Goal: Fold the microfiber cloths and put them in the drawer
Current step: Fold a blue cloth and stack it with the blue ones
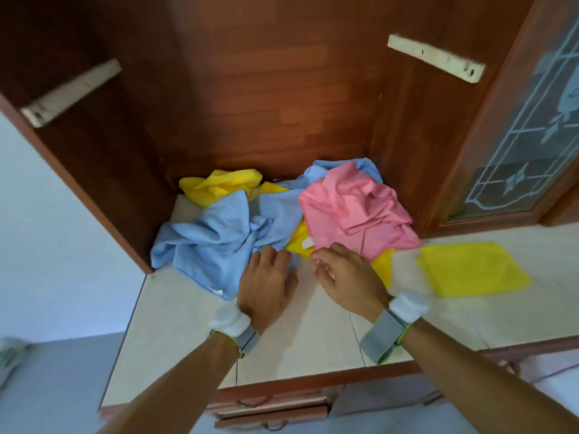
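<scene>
Item: crumpled cloth pile (275, 211) at the counter's (175, 324) back edge, directly ahead of my hands; left hand (266, 286) flat, loosely spread on the blue cloth (213, 239), right hand (341, 277) nearer the pink cloth (354, 211), fingers curled, grip indeterminate; folded yellow cloth (473, 267) rightward

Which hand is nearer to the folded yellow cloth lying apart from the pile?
Right. The right hand is just left of the folded yellow cloth, at the pink cloth's edge; the left hand is farther left, by the blue cloth.
</scene>
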`<action>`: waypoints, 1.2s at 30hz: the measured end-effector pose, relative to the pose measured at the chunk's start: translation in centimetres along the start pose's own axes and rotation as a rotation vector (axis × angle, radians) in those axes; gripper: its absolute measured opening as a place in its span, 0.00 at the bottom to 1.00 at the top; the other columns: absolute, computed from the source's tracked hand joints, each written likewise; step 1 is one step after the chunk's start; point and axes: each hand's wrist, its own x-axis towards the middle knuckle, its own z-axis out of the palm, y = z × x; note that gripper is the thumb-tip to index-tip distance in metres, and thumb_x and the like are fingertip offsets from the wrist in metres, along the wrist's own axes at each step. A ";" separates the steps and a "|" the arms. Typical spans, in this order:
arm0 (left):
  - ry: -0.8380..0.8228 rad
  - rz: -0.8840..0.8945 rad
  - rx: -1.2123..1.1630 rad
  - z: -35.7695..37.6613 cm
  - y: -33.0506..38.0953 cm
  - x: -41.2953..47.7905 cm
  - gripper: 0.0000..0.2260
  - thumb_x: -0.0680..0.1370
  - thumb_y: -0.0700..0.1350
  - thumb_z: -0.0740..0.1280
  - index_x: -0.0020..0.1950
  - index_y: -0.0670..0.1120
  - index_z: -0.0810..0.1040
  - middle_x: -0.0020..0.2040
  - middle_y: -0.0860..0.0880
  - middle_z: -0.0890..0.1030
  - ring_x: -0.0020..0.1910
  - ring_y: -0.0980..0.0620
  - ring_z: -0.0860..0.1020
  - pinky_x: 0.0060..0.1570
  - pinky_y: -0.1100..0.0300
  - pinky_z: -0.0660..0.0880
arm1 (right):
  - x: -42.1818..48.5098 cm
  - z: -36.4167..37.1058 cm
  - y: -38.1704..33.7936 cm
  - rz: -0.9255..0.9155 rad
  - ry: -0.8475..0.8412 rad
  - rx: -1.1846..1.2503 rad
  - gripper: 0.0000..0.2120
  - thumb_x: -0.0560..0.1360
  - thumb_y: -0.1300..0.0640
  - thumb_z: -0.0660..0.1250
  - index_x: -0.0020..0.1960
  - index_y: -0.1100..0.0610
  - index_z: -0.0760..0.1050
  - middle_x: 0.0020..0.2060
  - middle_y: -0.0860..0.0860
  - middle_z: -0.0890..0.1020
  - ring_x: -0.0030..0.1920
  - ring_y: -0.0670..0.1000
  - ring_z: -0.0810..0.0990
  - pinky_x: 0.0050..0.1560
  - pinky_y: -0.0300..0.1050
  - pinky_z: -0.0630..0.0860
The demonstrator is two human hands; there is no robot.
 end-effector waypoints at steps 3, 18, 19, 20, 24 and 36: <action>-0.051 -0.120 0.053 -1.4 -4.8 -3.4 0.17 0.74 0.59 0.62 0.52 0.46 0.74 0.47 0.45 0.74 0.43 0.42 0.73 0.40 0.50 0.73 | 0.5 2.5 -3.6 -0.069 -0.039 0.084 0.09 0.74 0.51 0.62 0.51 0.49 0.78 0.42 0.50 0.78 0.42 0.54 0.81 0.40 0.47 0.77; 0.216 -0.278 -0.267 -8.7 -13.2 -4.7 0.10 0.82 0.45 0.61 0.49 0.39 0.74 0.37 0.41 0.77 0.34 0.41 0.76 0.34 0.55 0.65 | 4.7 6.9 -4.7 0.144 -0.278 -0.482 0.30 0.77 0.41 0.57 0.76 0.51 0.57 0.74 0.59 0.58 0.73 0.64 0.60 0.69 0.56 0.65; 0.240 -0.284 -0.297 -9.4 -13.6 -4.1 0.12 0.82 0.48 0.59 0.48 0.40 0.73 0.36 0.42 0.76 0.34 0.42 0.75 0.34 0.53 0.66 | 5.6 5.9 -3.8 0.274 -0.332 -0.507 0.31 0.78 0.42 0.59 0.77 0.50 0.55 0.75 0.59 0.56 0.74 0.65 0.59 0.70 0.57 0.62; 0.238 -0.273 -0.334 -9.8 -13.9 -3.6 0.13 0.83 0.50 0.58 0.47 0.42 0.72 0.35 0.45 0.75 0.34 0.45 0.74 0.34 0.54 0.67 | 6.3 4.9 -3.0 0.365 -0.384 -0.527 0.30 0.78 0.43 0.60 0.76 0.51 0.57 0.74 0.59 0.58 0.73 0.64 0.59 0.70 0.56 0.61; 0.119 -0.107 -0.492 -12.0 -14.0 -1.4 0.11 0.82 0.54 0.60 0.42 0.52 0.69 0.28 0.54 0.69 0.31 0.51 0.68 0.35 0.58 0.62 | 7.8 0.5 -4.8 0.286 -0.337 -0.474 0.21 0.75 0.47 0.64 0.66 0.52 0.72 0.65 0.60 0.70 0.65 0.63 0.71 0.64 0.54 0.71; -0.031 0.104 -0.777 -21.2 -9.6 5.8 0.16 0.73 0.55 0.73 0.49 0.46 0.75 0.43 0.53 0.78 0.40 0.57 0.74 0.42 0.59 0.73 | 11.7 -9.1 -19.2 -0.199 0.196 0.455 0.09 0.78 0.54 0.66 0.48 0.58 0.81 0.38 0.51 0.81 0.38 0.41 0.74 0.40 0.42 0.70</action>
